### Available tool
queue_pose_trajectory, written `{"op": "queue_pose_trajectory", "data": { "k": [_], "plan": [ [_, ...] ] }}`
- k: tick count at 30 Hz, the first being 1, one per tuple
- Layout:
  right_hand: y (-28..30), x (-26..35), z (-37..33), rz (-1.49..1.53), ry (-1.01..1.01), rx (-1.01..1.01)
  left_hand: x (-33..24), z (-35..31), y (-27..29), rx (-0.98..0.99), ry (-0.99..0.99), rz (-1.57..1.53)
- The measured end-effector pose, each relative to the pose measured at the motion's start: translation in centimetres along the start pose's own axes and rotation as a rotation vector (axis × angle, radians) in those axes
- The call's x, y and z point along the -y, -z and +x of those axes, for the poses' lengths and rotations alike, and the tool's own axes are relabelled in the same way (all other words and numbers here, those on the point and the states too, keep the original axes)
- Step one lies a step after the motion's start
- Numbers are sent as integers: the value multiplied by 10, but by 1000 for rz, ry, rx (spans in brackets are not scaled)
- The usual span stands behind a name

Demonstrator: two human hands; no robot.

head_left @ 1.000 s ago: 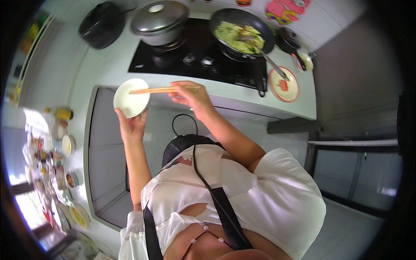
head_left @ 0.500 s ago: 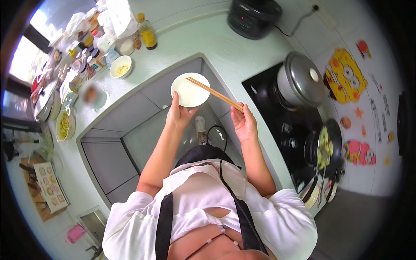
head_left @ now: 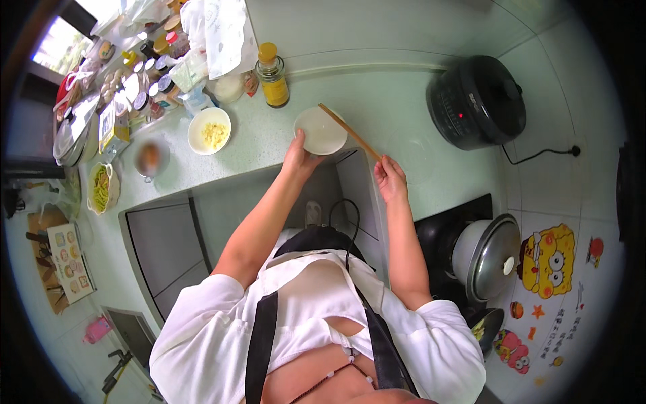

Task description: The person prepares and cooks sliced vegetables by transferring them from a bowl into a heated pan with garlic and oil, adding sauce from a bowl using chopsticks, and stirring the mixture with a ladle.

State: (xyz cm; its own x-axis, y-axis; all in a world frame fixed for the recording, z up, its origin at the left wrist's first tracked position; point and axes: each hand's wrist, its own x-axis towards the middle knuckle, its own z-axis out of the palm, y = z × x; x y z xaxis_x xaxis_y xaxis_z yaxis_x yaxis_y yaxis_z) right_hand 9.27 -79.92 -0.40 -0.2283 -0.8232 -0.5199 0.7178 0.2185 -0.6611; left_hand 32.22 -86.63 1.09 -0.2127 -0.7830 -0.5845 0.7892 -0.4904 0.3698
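My left hand [head_left: 298, 160] grips a small white dish [head_left: 326, 138] by its near left edge, thumb over the rim. It is at the edge of the counter, and I cannot tell whether it touches the surface. My right hand [head_left: 391, 180] is closed around a pair of wooden chopsticks [head_left: 356, 137], whose tips reach over the dish's far rim. Nothing distinct shows inside the dish. Left of it stands a white bowl [head_left: 195, 140] with chopped pale bits, perhaps garlic. Behind it is a yellow-capped bottle [head_left: 273, 84] of dark liquid.
A black electric cooker [head_left: 476, 101] stands at the back right. A lidded pot [head_left: 481, 259] and a pan [head_left: 491, 330] are on the stove at right. At left are a glass bowl [head_left: 149, 160], a dish of green strips [head_left: 101, 188], and crowded jars [head_left: 145, 104].
I have turned toward the far counter. Both hands have moved from over the floor gap to the counter's edge, still holding the dish and chopsticks. The pan has slid mostly out of sight.
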Motion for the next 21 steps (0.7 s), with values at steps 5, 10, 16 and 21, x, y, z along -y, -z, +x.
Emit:
{"op": "queue_pose_trajectory", "data": {
  "k": [5,10,16,21],
  "plan": [
    [-18,10,36,-140,-23,60,-4,22,-16,-11,81,-288],
    [-49,6,49,-243,-11,59,-18,26,-21,-98,-12,-218],
    [-71,6,47,-276,12,60,-30,10,-6,-239,8,-49],
    [-77,6,36,-218,12,51,-40,-22,23,-166,131,-29]
  ]
}}
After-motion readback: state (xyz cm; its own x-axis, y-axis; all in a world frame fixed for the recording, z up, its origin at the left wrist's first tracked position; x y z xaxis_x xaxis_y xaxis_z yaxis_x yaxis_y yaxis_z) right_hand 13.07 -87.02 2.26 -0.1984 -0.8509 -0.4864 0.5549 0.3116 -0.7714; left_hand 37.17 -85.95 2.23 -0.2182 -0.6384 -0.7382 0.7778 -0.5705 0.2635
